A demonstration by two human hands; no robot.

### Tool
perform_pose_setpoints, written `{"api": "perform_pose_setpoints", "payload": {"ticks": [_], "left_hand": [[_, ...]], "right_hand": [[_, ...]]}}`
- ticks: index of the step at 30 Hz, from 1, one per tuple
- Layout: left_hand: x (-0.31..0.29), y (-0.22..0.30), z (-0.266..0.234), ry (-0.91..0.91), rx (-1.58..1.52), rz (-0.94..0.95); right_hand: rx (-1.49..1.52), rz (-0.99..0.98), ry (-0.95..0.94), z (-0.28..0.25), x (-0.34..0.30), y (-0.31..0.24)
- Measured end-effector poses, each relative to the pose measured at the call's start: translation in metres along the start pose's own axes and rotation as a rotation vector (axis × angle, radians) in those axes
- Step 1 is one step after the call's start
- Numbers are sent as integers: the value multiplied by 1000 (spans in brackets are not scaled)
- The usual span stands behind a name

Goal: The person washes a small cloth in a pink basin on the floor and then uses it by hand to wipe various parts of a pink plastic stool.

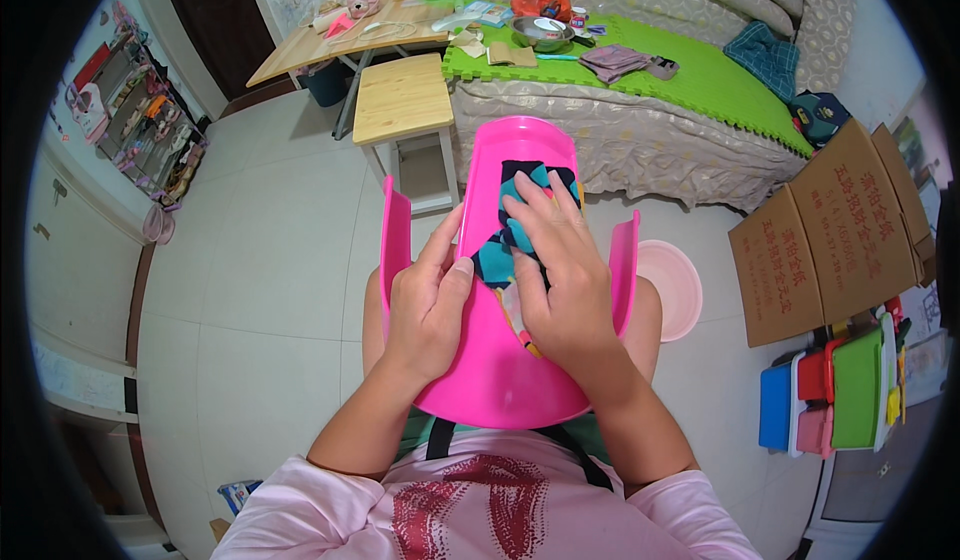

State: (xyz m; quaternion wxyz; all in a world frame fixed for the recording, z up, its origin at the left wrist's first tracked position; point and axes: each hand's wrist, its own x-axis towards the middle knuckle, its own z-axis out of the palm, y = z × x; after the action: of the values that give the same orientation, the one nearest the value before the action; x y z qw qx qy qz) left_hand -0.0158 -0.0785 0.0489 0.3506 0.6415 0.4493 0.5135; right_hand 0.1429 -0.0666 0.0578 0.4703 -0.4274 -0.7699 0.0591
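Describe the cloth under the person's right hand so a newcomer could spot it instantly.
Find the large bright pink plastic piece with raised sides, in front of the person's torso. On its upper half, under the spread fingers of the right hand, lies a small cloth. Its navy and teal pattern sets it apart from the plain pink beneath.

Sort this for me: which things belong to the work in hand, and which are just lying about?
Apparently in use:
patterned cloth, right hand spread over it
pink plastic piece beneath, left hand alongside

Seemingly lying about:
cardboard box
pale basin
wooden-topped stool
metal bowl
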Motion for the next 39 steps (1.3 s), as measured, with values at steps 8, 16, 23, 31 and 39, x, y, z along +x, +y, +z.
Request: {"api": "perform_pose_setpoints", "payload": {"ticks": [8, 16, 23, 31, 39], "left_hand": [[-1, -2, 1, 5, -37, -17], [-3, 4, -1, -40, -99, -124], [-3, 3, -2, -55, -79, -136], [1, -6, 1, 20, -67, -19], [1, -6, 0, 23, -60, -38]], "right_hand": [[5, -3, -16, -3, -15, -10], [-36, -38, -5, -4, -29, -17], [28, 2, -61, -10, -36, -22], [84, -38, -18, -6, -27, -12], [91, -15, 6, -2, -9, -6]]}}
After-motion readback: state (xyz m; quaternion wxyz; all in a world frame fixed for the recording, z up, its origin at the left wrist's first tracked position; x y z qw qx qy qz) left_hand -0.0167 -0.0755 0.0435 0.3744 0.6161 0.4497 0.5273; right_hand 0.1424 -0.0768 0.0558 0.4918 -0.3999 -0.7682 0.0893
